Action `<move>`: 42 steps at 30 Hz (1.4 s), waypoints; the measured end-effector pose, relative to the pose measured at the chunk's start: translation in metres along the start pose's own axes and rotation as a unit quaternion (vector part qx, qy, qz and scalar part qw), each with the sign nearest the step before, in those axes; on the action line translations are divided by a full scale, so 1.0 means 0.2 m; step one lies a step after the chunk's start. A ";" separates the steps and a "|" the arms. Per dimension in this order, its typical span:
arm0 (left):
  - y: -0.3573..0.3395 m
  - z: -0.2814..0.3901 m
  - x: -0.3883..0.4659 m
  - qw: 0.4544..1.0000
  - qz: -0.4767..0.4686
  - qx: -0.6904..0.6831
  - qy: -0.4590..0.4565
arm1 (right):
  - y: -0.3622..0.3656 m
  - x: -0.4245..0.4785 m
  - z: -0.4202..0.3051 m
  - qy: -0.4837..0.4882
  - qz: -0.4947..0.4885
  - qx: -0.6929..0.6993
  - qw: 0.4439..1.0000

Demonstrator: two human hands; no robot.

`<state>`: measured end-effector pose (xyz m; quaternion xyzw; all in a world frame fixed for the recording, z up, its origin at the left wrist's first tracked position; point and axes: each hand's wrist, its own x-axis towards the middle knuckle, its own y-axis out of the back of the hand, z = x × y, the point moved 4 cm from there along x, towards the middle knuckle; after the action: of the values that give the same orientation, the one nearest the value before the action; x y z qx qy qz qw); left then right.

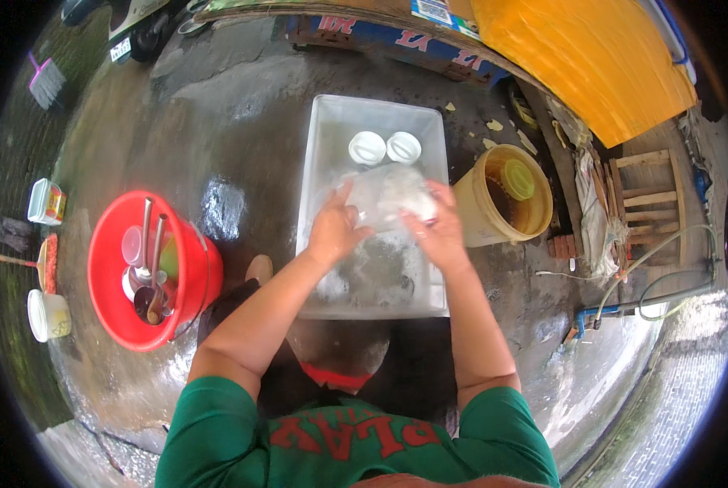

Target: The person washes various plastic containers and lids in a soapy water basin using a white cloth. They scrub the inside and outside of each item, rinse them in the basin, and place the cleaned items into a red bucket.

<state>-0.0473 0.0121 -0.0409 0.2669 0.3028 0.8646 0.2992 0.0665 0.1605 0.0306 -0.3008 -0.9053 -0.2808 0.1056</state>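
My left hand (pixel 334 227) and my right hand (pixel 438 227) hold a translucent plastic container (pixel 370 198) between them. It is tilted on its side above a white plastic tub (pixel 333 299) of cloudy, foamy water. By my right fingers is a whitish patch, blurred by motion; whether it is foam, a cloth or part of the container I cannot tell. Left fingers are spread along the near left side of the container, with the thumb towards its middle. Two round white lids (pixel 367 148), each with a raised bar across it, lie side by side in the tub's far half.
A red bucket (pixel 98 256) with ladles and cups stands left. At right are a cream bucket (pixel 473 207) of brown liquid with a green bowl (pixel 517 179), a wooden rack (pixel 647 198) and a hose (pixel 657 244). A yellow-covered board (pixel 583 55) overhangs the far right. The floor is wet.
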 end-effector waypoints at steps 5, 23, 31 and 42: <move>-0.10 0.00 -0.10 0.998 -0.030 -0.036 -0.038 | -0.07 0.06 0.08 -0.037 -0.015 -0.124 0.992; 0.08 -0.03 0.01 0.995 -0.067 0.074 -0.007 | -0.11 0.00 0.22 -0.238 0.003 0.163 0.958; 0.02 0.06 -0.05 0.962 -0.157 0.213 -0.067 | -0.22 -0.06 0.06 0.017 -0.108 -0.308 0.945; 0.08 0.14 -0.14 0.935 -0.175 0.139 -0.275 | 0.05 0.01 0.57 -0.379 -0.099 0.161 0.906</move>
<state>-0.0156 -0.0059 -0.0188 0.4761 0.3675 0.6403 0.4778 0.0677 0.2332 -0.0581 -0.2726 -0.9351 -0.0049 -0.2264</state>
